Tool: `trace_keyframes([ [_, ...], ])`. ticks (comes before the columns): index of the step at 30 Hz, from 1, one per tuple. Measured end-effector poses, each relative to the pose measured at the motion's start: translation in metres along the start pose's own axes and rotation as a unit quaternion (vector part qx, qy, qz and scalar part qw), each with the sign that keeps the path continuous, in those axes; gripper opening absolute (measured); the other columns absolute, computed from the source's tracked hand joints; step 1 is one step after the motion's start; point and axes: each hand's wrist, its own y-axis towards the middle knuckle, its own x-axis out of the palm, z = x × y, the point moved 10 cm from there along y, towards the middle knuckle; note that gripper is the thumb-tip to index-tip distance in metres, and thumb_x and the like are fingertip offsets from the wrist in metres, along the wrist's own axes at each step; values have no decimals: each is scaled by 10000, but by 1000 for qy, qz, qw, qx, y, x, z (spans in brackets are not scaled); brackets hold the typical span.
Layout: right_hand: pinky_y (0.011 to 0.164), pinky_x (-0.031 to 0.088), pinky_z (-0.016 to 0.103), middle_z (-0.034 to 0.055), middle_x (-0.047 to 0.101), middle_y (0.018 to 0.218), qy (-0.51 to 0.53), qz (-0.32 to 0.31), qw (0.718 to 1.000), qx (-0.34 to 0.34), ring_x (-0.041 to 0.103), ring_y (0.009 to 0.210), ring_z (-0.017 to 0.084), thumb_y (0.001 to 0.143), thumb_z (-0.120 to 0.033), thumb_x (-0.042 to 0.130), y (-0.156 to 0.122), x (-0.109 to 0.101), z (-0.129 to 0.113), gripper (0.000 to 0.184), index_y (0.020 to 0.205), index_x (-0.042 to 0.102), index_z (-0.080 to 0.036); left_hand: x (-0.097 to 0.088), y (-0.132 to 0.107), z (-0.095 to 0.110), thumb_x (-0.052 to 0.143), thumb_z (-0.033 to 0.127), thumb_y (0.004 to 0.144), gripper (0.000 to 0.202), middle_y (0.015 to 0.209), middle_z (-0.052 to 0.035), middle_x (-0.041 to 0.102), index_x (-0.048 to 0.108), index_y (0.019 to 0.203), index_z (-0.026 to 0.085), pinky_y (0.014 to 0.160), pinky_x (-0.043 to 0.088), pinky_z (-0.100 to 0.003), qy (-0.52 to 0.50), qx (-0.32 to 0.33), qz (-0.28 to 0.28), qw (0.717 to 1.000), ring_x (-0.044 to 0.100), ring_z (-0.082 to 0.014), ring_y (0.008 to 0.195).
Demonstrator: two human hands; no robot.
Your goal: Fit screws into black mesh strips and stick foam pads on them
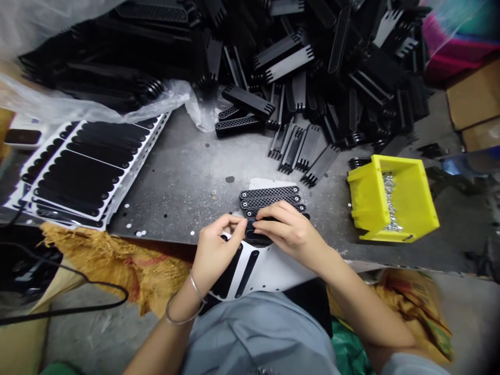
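Three black lattice-faced strips (269,200) lay seemingly done in a row on the white backing sheet (273,273), a fourth black strip (255,235) was pinched between the left hand (219,245) and right hand (287,232), fingers partly hiding it, and a large heap of black pieces (312,67) lay beyond, not yet worked.

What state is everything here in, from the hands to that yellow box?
Left hand: pinching a black strip.
Right hand: fingers closed on the same strip.
Black lattice strips: lying side by side.
White backing sheet: partly under the hands, black pads on it.
Yellow plastic bin: open, holding small metal fasteners.
Black plastic parts: heaped loosely.
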Motion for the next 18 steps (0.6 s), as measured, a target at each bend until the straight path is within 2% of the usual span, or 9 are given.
trace_keyframes([
  [3,805,552,360,100,740,1066,-37,0,999,-4,613,953,208,1022,-170,598,-1,-1,-1,163,1070,753,-185,1,3,-1,676,342,933,202,712,27,693,714,797,198,701,488,-229,1,-3,4,1000,597,-125,653],
  [5,812,551,381,103,741,1111,-70,-4,997,7,629,969,223,1010,-239,642,-6,-9,0,147,1082,763,-197,1,5,-2,680,350,925,220,700,30,677,693,769,196,680,476,-228,-5,-9,1,1000,579,-121,641],
  [8,844,569,395,107,722,1125,-51,6,995,90,670,994,226,998,-322,670,-25,-35,20,207,1152,758,-215,1,6,-4,680,364,920,245,679,34,656,674,740,197,660,462,-230,-5,-18,-1,1000,553,-118,621],
  [10,845,581,363,84,720,1069,1,28,987,155,696,976,203,997,-294,676,-40,-51,38,188,1150,760,-225,0,6,-4,684,359,913,248,668,35,645,667,725,198,657,456,-231,-3,-16,-1,1000,543,-117,614],
  [12,793,584,328,59,731,996,47,60,979,189,708,904,179,984,-251,688,-53,-61,52,132,1080,777,-228,0,6,-3,686,357,910,249,667,34,642,663,719,200,666,460,-233,-3,-13,1,1000,547,-118,617],
  [15,714,576,309,52,744,934,89,87,971,202,701,824,169,970,-241,690,-59,-63,65,108,998,792,-217,-1,7,-3,693,363,905,244,674,29,648,663,723,202,682,477,-238,-3,-13,5,1000,563,-123,625],
  [18,688,566,300,53,738,914,103,70,971,205,687,797,161,971,-260,683,-58,-58,70,125,991,795,-208,-2,8,-4,698,369,901,237,676,25,651,673,737,201,677,482,-236,-1,-11,6,1000,566,-124,623],
])
